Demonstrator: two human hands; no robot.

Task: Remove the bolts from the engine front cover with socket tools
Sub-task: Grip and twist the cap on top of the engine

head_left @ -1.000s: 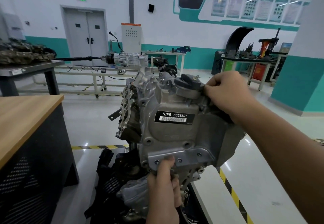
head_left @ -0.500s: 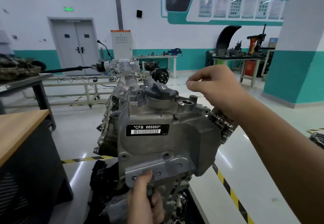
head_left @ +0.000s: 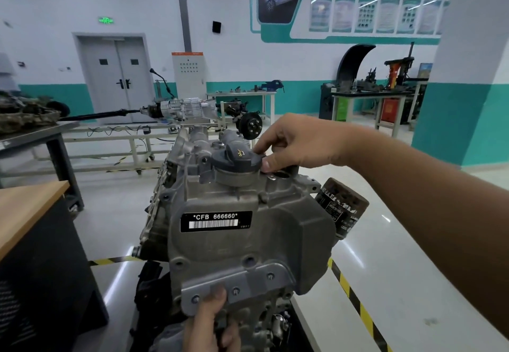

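Note:
The grey cast engine front cover [head_left: 248,244] with a black "CFB 666660" label faces me at centre. My left hand [head_left: 212,321] grips its lower bracket plate from below, thumb pressed on the plate beside small bolts [head_left: 236,291]. My right hand [head_left: 292,142] reaches in from the right to the cover's top, fingertips pinched together at the right rim of the black oil filler cap [head_left: 237,159], just above an open bolt hole [head_left: 275,178]. Whether those fingers hold anything is hidden. No socket tool is in view.
A black oil filter [head_left: 341,208] sticks out at the engine's right side. A wood-topped workbench [head_left: 27,208] stands close on the left. Yellow-black floor tape [head_left: 355,299] runs on the right. A gearbox on a stand [head_left: 181,109] and tables sit farther back.
My right hand lifted from the cover's top with pinched fingers, then came back down to the oil filler cap's right rim. The view has moved closer. My left hand has stayed on the lower bracket.

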